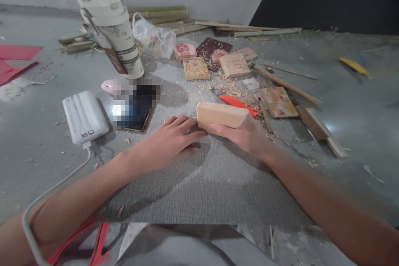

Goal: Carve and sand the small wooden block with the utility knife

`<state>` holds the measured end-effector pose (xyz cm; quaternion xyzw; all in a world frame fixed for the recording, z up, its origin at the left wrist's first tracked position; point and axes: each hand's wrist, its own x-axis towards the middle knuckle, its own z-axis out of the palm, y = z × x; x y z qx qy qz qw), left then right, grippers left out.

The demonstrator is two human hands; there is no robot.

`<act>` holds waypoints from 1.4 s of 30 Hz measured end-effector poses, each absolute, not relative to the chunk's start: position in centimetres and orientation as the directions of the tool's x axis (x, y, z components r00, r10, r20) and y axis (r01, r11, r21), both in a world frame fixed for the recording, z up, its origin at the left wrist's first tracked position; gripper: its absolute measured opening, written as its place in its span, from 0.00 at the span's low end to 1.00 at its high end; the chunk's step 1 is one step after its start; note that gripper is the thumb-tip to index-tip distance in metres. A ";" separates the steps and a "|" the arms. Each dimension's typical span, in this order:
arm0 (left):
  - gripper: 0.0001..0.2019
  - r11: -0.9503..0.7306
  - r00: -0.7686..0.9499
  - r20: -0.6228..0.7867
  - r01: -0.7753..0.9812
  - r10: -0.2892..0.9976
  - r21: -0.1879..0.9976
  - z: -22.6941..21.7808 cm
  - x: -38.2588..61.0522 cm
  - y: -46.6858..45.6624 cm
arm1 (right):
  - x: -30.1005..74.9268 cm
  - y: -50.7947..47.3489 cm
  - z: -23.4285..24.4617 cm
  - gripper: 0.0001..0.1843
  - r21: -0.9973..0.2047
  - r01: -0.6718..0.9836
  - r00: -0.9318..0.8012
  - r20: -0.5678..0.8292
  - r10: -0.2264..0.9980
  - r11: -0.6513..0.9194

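Wooden block is held in the right hand.

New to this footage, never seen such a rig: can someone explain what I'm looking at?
There is no machine here: a person works barehanded. The single picture comes from a camera worn on their head, looking forward and down. The right hand has a pale block in its grip; the left hand is beside it, though whether it touches the block is unclear. On and around the gray board are a phone, a white power bank, a lidded cup, an orange-handled cutter and shavings.
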<state>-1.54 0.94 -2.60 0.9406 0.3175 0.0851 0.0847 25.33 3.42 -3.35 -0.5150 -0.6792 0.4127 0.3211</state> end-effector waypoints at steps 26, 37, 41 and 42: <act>0.21 -0.788 0.787 0.104 0.582 0.608 0.199 -2.6 -1.6 0.8 | 25.2 3.1 -2.6 0.30 -0.879 0.471 -0.228 -0.043 0.973 0.071; 0.20 -0.788 0.787 0.109 0.580 0.607 0.205 -2.6 -1.7 0.8 | 25.1 3.2 -2.9 0.25 -0.896 0.423 -0.269 0.020 0.963 0.136; 0.20 -0.789 0.786 0.113 0.580 0.608 0.204 -2.7 -1.7 0.8 | 25.1 3.2 -2.8 0.24 -0.897 0.415 -0.288 0.028 0.957 0.151; 0.20 -0.788 0.786 0.112 0.580 0.608 0.204 -2.6 -1.6 0.8 | 25.1 3.2 -2.9 0.23 -0.900 0.412 -0.291 0.021 0.957 0.145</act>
